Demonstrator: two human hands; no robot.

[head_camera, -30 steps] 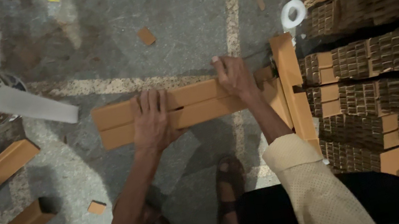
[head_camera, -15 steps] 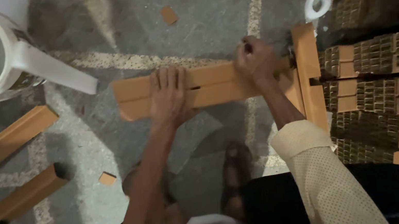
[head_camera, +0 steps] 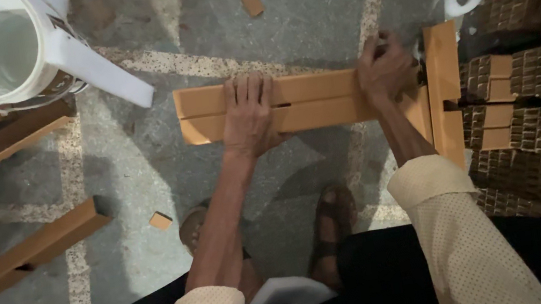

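Wooden planks (head_camera: 319, 99), on floor: left hand (head_camera: 248, 116) flat atop, fingers (head_camera: 247, 88) spread; right hand (head_camera: 385, 72) gripping right end, fingers curled.

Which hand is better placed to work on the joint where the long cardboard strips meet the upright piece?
Probably the right hand: it already sits at the end of the cardboard strips, beside the upright piece. The left hand lies flat across the strips' middle, holding them down.

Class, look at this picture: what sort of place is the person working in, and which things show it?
Probably a small woodwork or packing workshop: cut wooden pieces lie under both hands on a speckled stone floor, offcuts are scattered about, and stacked blocks stand alongside.
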